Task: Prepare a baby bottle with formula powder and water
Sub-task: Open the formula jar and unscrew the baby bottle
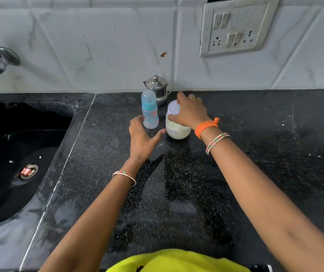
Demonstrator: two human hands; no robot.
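Black speckled countertop (pixel 255 154), sink (pixel 10 154) at its left edge, formula jar (pixel 176 131) near back edge, right hand (pixel 190 112) gripping its lid (pixel 173 107), baby bottle (pixel 149 112) upright just left, left hand (pixel 142 140) open beside it, steel pot (pixel 157 89) behind.
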